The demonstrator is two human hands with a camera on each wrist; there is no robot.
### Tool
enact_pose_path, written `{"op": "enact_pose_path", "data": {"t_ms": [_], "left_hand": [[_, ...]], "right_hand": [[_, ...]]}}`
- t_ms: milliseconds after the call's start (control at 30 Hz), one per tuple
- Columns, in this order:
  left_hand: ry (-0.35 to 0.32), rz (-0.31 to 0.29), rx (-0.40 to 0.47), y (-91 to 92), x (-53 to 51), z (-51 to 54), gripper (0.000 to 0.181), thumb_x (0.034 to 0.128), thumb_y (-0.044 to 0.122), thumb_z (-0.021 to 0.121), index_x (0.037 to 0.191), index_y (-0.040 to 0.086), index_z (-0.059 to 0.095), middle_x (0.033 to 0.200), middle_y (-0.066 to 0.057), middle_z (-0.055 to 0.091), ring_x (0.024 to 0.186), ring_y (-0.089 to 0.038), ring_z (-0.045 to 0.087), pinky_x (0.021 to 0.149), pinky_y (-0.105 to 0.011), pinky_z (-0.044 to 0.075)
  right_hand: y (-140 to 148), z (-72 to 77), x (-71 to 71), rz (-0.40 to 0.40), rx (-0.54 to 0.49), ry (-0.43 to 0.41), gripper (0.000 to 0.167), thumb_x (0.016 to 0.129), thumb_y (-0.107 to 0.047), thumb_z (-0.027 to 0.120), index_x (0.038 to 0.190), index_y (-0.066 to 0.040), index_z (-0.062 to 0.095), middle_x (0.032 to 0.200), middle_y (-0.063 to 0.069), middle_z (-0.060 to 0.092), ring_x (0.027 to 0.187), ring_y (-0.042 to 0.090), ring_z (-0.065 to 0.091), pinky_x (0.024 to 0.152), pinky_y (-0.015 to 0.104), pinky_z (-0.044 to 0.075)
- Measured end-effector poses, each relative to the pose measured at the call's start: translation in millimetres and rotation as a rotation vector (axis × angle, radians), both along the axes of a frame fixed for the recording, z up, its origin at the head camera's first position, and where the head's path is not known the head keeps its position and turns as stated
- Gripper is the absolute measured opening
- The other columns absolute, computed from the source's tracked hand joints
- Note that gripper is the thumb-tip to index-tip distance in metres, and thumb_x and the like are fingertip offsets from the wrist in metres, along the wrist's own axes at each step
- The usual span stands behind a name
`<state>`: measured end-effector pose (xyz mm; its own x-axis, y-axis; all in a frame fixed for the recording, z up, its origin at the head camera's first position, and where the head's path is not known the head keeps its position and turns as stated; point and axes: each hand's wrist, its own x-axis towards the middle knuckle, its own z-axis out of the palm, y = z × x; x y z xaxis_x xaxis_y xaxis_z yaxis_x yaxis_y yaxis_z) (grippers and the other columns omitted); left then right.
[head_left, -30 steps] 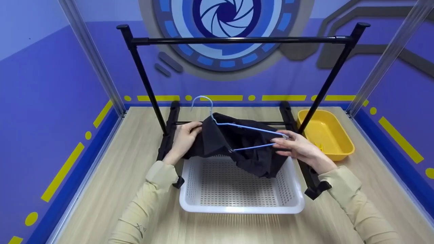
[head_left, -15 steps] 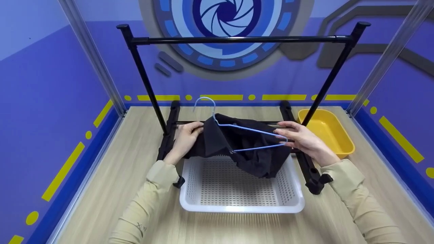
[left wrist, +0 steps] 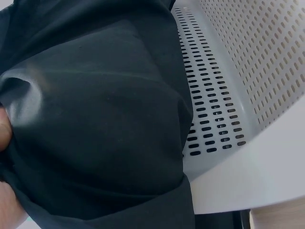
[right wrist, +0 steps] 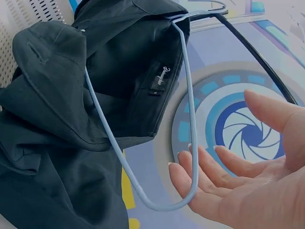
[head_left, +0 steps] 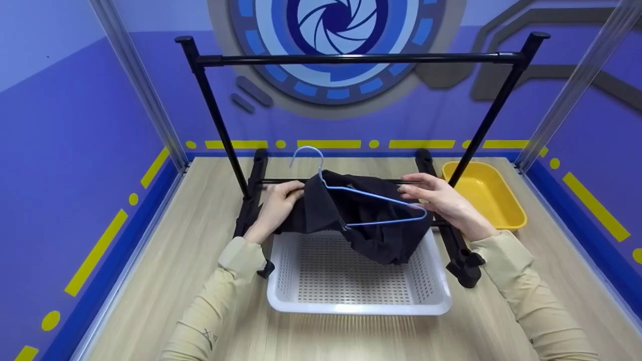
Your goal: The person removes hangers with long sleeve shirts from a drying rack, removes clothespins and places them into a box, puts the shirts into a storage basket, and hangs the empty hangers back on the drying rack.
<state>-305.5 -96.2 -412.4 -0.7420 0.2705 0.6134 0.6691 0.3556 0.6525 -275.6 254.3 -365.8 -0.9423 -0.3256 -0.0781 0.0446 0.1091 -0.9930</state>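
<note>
A black garment (head_left: 386,245) with a label inside its opening hangs over the back of the white basket (head_left: 358,309). A light-blue hanger (head_left: 383,221) sits partly inside it, its hook up at the left and its looped right end sticking out of the opening. My left hand (head_left: 277,206) grips the garment's left side; in the left wrist view, fingertips (left wrist: 4,129) pinch the black cloth (left wrist: 105,109). My right hand (head_left: 441,200) is at the hanger's looped end, fingers extended and spread. In the right wrist view, the fingers (right wrist: 209,174) lie against or just behind the loop, not curled round it.
A black rack (head_left: 351,59) stands over the work, its bar above and behind the hands, with posts and feet on both sides. At the back right is a yellow tray (head_left: 494,193). Blue printed walls (head_left: 65,150) enclose the table (head_left: 165,250).
The right hand has let go of the hanger's end and its fingers have spread and lifted slightly. The hanger has shifted slightly right and down. The left hand stays on the garment.
</note>
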Motion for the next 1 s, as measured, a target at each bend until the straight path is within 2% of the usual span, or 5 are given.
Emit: {"op": "enact_pose_path", "data": {"t_ms": [267, 567, 733, 867, 1000], "left_hand": [[0.01, 0.008, -0.018, 0.3, -0.7, 0.0, 0.008, 0.0822, -0.002, 0.063, 0.085, 0.002, 0.07, 0.083, -0.004, 0.066, 0.076, -0.014, 0.061, 0.067, -0.029, 0.046], [0.005, 0.001, -0.02, 1.4, 0.2, 0.7, 0.01, 0.0821, -0.002, 0.063, 0.087, 0.002, 0.07, 0.085, -0.005, 0.067, 0.078, -0.014, 0.061, 0.068, -0.028, 0.046], [-0.011, -0.008, -0.017, 1.9, -0.2, 0.1, 0.01, 0.0824, 0.0, 0.063, 0.088, 0.003, 0.07, 0.087, -0.005, 0.067, 0.08, -0.015, 0.062, 0.07, -0.027, 0.046], [-0.012, -0.01, -0.016, 2.1, 0.3, -0.2, 0.01, 0.0824, 0.001, 0.063, 0.089, 0.003, 0.071, 0.087, -0.005, 0.067, 0.081, -0.015, 0.062, 0.071, -0.027, 0.046], [0.003, -0.008, -0.019, 2.3, -0.1, -0.8, 0.01, 0.0818, 0.0, 0.064, 0.089, 0.003, 0.071, 0.087, -0.005, 0.067, 0.081, -0.014, 0.062, 0.071, -0.026, 0.046]], "right_hand": [[-7, 0.9, -0.6, 0.028, 0.069, 0.067, 0.051, 0.09, -0.022, 0.058, 0.129, 0.007, 0.039, 0.119, 0.028, 0.048, 0.106, 0.035, 0.049, 0.082, 0.032, 0.044], [-16, 4.1, 2.7, 0.087, 0.345, 0.265, 0.044, 0.089, -0.029, 0.059, 0.12, 0.002, 0.053, 0.113, 0.016, 0.056, 0.1, 0.027, 0.053, 0.083, 0.041, 0.043], [-19, 1.7, 2.2, 0.134, 0.398, 0.309, 0.042, 0.09, -0.029, 0.058, 0.118, 0.001, 0.054, 0.109, 0.013, 0.057, 0.095, 0.03, 0.055, 0.078, 0.046, 0.044], [-21, -1.7, 1.4, 0.155, 0.418, 0.363, 0.038, 0.09, -0.024, 0.058, 0.115, 0.003, 0.055, 0.102, 0.011, 0.06, 0.089, 0.027, 0.057, 0.072, 0.037, 0.046], [-24, -2.6, 2.6, 0.166, 0.438, 0.398, 0.032, 0.089, -0.02, 0.059, 0.111, 0.003, 0.057, 0.098, 0.01, 0.061, 0.085, 0.02, 0.057, 0.07, 0.028, 0.045]]}}
